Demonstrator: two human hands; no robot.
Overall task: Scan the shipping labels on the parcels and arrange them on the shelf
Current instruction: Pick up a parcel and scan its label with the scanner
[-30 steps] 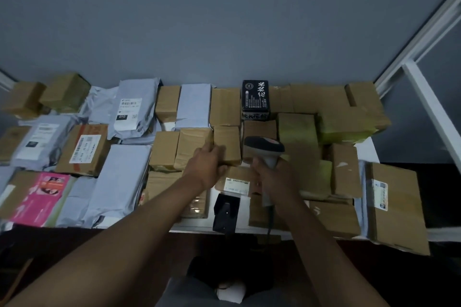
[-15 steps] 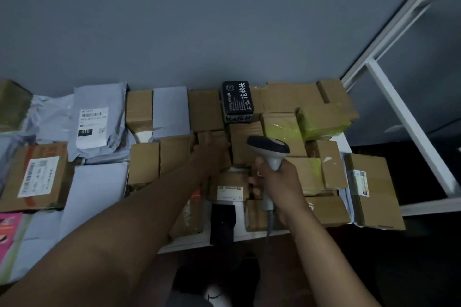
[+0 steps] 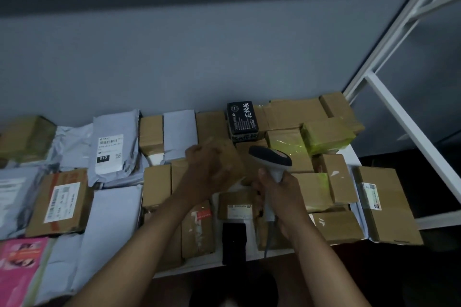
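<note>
Grey wall behind, white shelf (image 3: 252, 260) packed with brown boxes and grey mailers, dim light. I read the step as pick-and-scan: the left hand (image 3: 208, 168) has its grip closed round a small brown parcel (image 3: 230, 159), tilted up off the row in the middle of the shelf, just left of the scanner head. The right hand (image 3: 279, 194) grips the scanner (image 3: 273, 161) by its handle, head pointing away toward the back row, just below the black box (image 3: 242, 119). No label shows on the parcel face I can see, motion blur too. Next move probably calls for turning the parcel till its label faces the scanner window, then trigger, then setting it back in the gap. Labelled box (image 3: 235, 207) lies just beneath both hands, a black device (image 3: 234, 242) at the front edge
</note>
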